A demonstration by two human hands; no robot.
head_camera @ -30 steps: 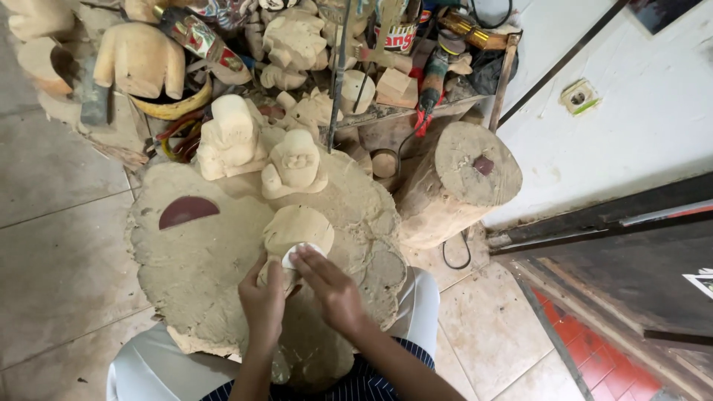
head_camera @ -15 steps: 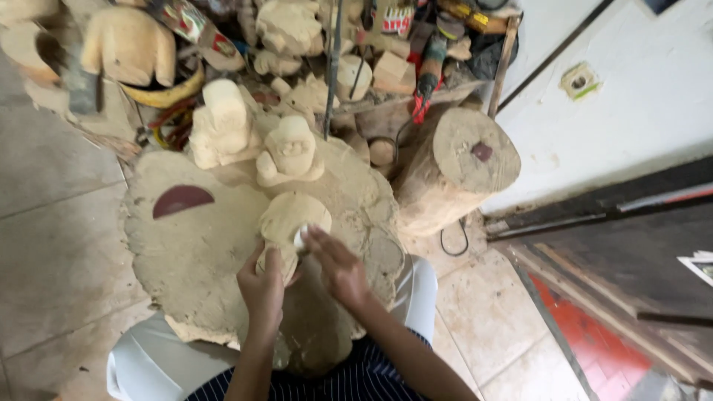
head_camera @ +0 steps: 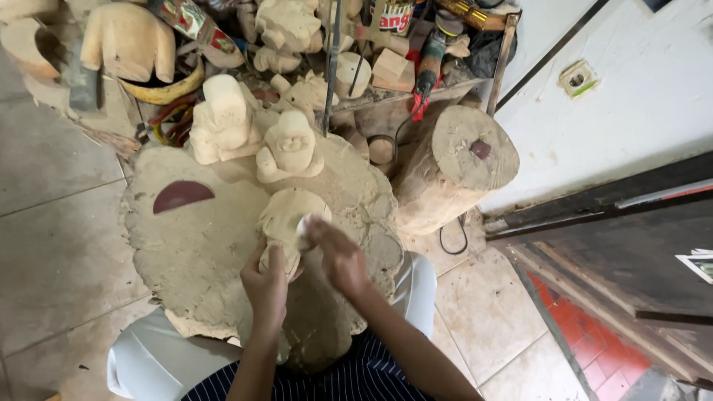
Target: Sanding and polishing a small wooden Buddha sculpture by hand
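A pale carved wooden figure (head_camera: 291,214) lies on a dust-covered cloth (head_camera: 200,252) spread over my lap. My left hand (head_camera: 266,286) grips the figure's lower end. My right hand (head_camera: 338,256) presses a small whitish piece of sandpaper (head_camera: 303,223) against the figure's right side with its fingertips.
Two more pale carvings (head_camera: 223,122) (head_camera: 291,147) stand at the cloth's far edge. A dark red half-round piece (head_camera: 180,196) lies on the cloth at left. A log stump (head_camera: 457,167) stands to the right. Carvings, tools and cans crowd a shelf (head_camera: 386,93) beyond. Tiled floor lies all around.
My view has shifted slightly, so everything sits a little lower and left in the picture. My right hand has slid a little along the figure's side; my left hand keeps its grip.
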